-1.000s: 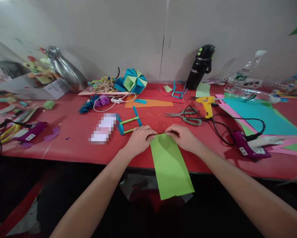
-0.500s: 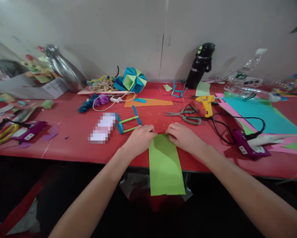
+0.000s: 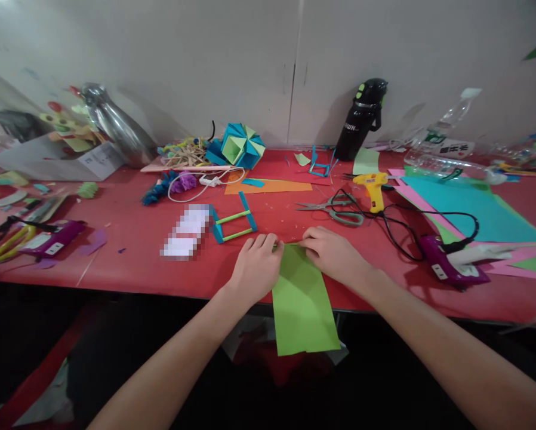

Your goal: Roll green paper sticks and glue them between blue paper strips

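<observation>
A strip of green paper lies over the front edge of the red table, its lower end hanging past it. My left hand is closed on the paper's far left corner. At the far right corner, my right hand pinches the same edge, which looks slightly rolled or folded between the fingers. Just beyond my left hand is a small frame of blue strips and green sticks. Grey-handled scissors lie open beyond my right hand.
A yellow glue gun with a black cord reaches a purple power strip on the right. Coloured sheets and plastic bottles lie behind it. A black flask, a blue-green paper ball and a steel jug stand along the wall.
My left hand has turned, its back now covering more of the paper's left edge. The paper's lower end has swung slightly right; my right hand has shifted slightly.
</observation>
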{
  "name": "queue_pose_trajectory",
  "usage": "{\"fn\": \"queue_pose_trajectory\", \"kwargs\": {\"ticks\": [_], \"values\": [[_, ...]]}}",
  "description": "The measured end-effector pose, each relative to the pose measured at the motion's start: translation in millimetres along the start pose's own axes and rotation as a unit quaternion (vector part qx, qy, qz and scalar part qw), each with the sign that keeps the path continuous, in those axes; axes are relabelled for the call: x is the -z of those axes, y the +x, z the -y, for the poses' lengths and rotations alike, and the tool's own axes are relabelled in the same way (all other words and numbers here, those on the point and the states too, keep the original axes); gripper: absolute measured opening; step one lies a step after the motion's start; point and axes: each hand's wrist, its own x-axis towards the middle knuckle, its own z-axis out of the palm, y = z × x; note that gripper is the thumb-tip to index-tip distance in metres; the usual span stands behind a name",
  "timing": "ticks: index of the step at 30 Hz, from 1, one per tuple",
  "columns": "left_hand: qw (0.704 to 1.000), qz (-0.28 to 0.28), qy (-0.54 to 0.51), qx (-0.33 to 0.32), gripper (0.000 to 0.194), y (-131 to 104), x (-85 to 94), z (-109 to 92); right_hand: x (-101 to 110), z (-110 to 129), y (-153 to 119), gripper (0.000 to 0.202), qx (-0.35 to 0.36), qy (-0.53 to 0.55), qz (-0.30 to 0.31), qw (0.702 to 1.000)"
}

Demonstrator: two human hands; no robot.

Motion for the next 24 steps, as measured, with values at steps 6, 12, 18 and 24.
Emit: {"fn": "queue_pose_trajectory", "kwargs": {"ticks": [6, 12, 18, 24], "values": [[0.999, 0.021, -0.048, 0.007, 0.029, 10.9, 0.4, 9.2, -4.4, -9.6, 8.8, 0.014, -0.015, 0.136, -0.039, 0.99], [0.986, 0.042, -0.159, 0.013, 0.028, 20.7, 0.1, 24.3, -6.3, -12.9, 13.2, 0.004, -0.097, 0.191, -0.007, 0.977], [0.966, 0.023, -0.257, 0.03, 0.022, 25.8, -1.7, 27.0, -5.9, -15.7, 13.3, 0.001, -0.122, 0.202, 0.04, 0.971], [0.957, 0.055, -0.284, 0.038, 0.007, 25.0, -1.5, 25.2, -5.5, -16.5, 10.7, 0.003, -0.104, 0.179, 0.053, 0.977]]}}
